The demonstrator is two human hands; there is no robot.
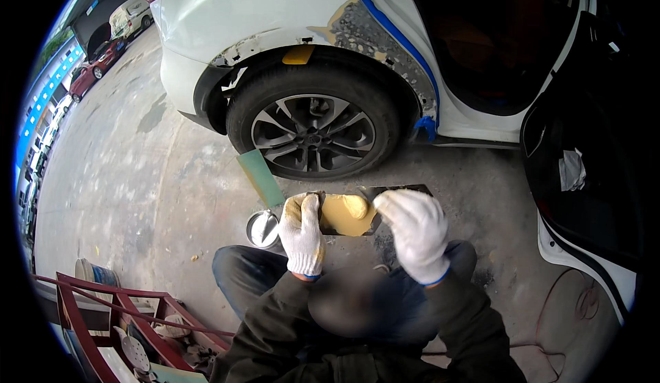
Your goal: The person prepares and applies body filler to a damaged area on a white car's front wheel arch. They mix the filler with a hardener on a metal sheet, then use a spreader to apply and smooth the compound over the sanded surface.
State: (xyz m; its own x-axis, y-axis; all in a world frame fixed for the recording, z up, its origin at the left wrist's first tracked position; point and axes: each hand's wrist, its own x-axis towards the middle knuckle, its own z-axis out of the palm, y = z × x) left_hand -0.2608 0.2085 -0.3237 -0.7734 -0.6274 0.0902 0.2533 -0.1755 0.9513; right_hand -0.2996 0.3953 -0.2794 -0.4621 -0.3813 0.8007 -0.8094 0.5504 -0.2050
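Observation:
My left hand (302, 235), in a white knit glove stained yellow, grips the left end of a dark flat board (375, 226). Tan-yellow putty (338, 219) covers much of the board, with a paler lump (356, 206) on top. At the board's right end, my right hand (418, 235), gloved too and slightly blurred, has its fingers drawn together; whatever they hold is hidden. Ahead stands a white car (227, 12) with a grey, bare-looking patch (368, 29) above its wheel (313, 136). A yellow-orange flat piece (298, 54) sits at the wheel arch.
Beside my left hand are an open round tin (262, 229) and a green flat sheet (261, 178) leaning near the tire. A red metal frame (86, 328) and a bucket (96, 273) stand lower left. An open car door (577, 142) and a red hose (543, 345) are on the right.

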